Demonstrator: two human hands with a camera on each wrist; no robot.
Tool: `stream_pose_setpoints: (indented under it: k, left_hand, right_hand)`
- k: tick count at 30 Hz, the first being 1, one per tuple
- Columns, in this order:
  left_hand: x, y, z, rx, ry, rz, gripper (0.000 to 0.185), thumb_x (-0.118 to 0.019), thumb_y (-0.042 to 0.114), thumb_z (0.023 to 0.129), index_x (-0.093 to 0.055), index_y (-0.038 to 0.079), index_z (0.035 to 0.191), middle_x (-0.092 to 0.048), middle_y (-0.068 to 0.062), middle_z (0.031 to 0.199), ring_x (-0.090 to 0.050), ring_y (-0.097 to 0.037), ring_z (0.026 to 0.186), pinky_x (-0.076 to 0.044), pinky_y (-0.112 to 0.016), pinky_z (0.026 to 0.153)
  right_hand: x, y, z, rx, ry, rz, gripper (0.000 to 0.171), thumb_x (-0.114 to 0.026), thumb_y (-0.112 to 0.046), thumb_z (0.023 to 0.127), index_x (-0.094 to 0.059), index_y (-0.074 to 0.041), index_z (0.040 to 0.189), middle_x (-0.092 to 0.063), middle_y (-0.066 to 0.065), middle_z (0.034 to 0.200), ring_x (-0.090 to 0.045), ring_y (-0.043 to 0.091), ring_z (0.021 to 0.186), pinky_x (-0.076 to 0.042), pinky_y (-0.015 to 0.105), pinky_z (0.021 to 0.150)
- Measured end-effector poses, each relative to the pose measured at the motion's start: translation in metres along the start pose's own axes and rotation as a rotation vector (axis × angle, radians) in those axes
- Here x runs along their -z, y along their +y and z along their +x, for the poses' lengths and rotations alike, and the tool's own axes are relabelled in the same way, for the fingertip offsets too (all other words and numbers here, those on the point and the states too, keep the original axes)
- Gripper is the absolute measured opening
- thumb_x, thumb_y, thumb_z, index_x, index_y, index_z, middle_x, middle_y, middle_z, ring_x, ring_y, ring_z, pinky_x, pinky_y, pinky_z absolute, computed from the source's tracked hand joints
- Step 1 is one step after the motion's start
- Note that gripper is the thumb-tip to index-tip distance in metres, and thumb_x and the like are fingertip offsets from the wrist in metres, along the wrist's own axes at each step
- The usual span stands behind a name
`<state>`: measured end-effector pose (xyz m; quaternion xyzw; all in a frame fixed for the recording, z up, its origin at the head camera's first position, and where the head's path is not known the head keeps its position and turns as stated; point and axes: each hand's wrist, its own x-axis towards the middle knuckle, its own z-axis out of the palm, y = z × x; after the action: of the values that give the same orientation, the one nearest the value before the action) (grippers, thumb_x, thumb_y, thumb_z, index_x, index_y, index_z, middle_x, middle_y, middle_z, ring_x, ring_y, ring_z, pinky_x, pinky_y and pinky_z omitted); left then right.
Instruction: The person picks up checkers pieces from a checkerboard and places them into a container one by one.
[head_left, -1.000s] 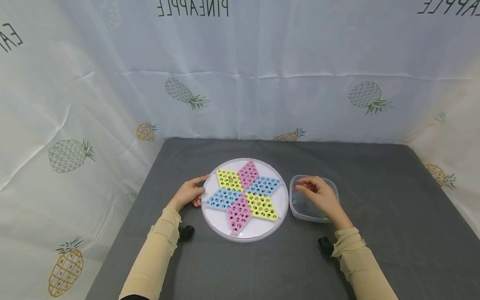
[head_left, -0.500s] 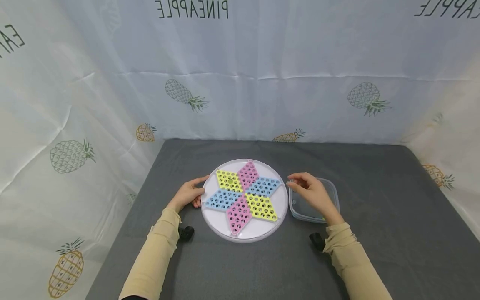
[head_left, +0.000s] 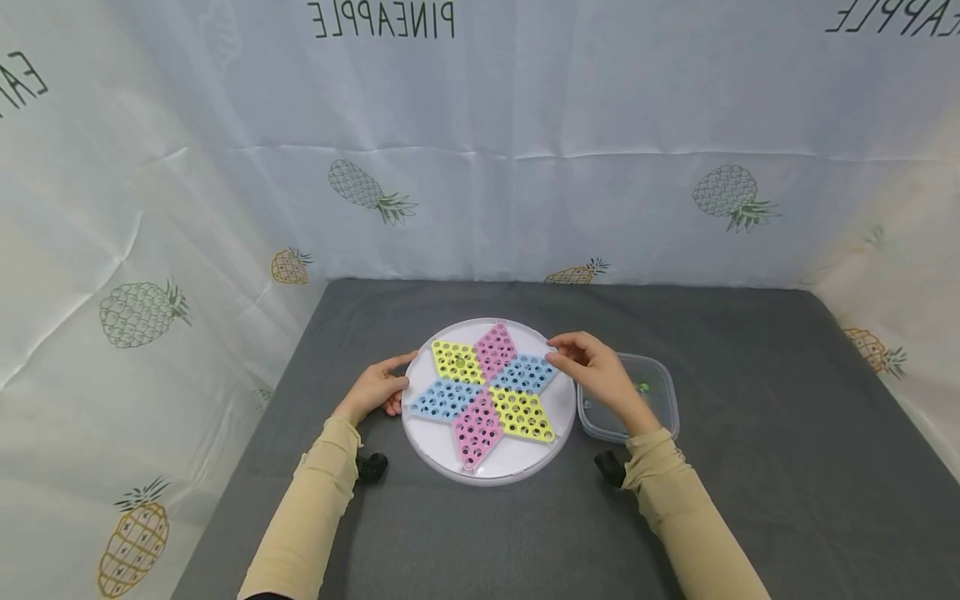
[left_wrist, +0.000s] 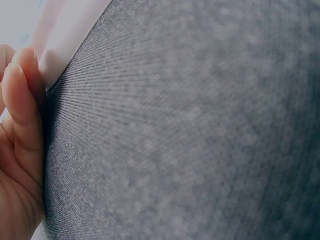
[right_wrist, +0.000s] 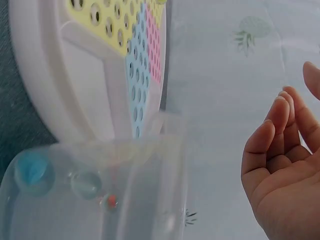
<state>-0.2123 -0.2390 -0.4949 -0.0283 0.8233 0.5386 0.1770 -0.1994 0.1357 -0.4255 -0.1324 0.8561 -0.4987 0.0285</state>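
A round white Chinese checkers board [head_left: 442, 446] with pink, yellow and blue star points lies on the table. One green marble [head_left: 461, 362] sits in its far-left yellow point. My left hand [head_left: 372, 389] holds the board's left rim; its fingers [left_wrist: 22, 95] bend against the white edge. My right hand [head_left: 600, 375] hovers by the far-right rim, near the blue point, thumb and fingers bent towards each other. Whether a marble is between them cannot be made out. Under the right wrist stands a clear plastic box [head_left: 670, 400] with several marbles, among them a blue one [right_wrist: 34, 170].
The box stands close to the board's right side. A grey cloth [head_left: 765, 400] covers the table. Behind and at the sides hangs a white curtain [head_left: 517, 208] with pineapple prints. Black wrist cameras hang below both wrists.
My right hand has moved left from over the box to the board's right rim, uncovering green marbles in the box. The left hand and board have stayed in place.
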Motion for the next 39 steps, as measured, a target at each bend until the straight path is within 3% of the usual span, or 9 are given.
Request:
stream_pose_setpoints:
  k: [10, 26, 39]
  left_hand:
    - [0.002, 0.003, -0.001, 0.014, -0.009, -0.002, 0.056, -0.053, 0.012, 0.088, -0.040, 0.023, 0.142, -0.051, 0.001, 0.049, -0.050, -0.008, 0.040, -0.048, -0.025, 0.044]
    - [0.003, 0.007, -0.002, 0.023, -0.059, 0.005, 0.058, -0.052, 0.013, 0.091, -0.033, 0.021, 0.145, -0.051, 0.000, 0.051, -0.052, -0.010, 0.042, -0.049, -0.026, 0.046]
    - [0.003, 0.007, 0.000, 0.100, -0.044, -0.035, 0.057, -0.054, 0.012, 0.091, -0.036, 0.025, 0.144, -0.050, -0.002, 0.051, -0.052, -0.011, 0.042, -0.050, -0.026, 0.048]
  right_hand:
    - [-0.013, -0.013, 0.013, 0.022, -0.033, 0.004, 0.039, -0.063, -0.037, 0.087, -0.061, -0.013, 0.117, -0.056, 0.003, 0.095, -0.051, 0.017, 0.081, -0.045, 0.025, 0.070]
    - [-0.038, -0.020, 0.027, 0.074, -0.117, -0.005, 0.034, -0.062, -0.034, 0.088, -0.062, -0.013, 0.116, -0.058, 0.004, 0.092, -0.049, 0.019, 0.076, -0.042, 0.028, 0.065]
    - [-0.069, -0.029, 0.045, 0.063, -0.140, 0.009, 0.033, -0.066, -0.031, 0.086, -0.063, -0.011, 0.112, -0.057, 0.003, 0.087, -0.050, 0.015, 0.074, -0.043, 0.025, 0.067]
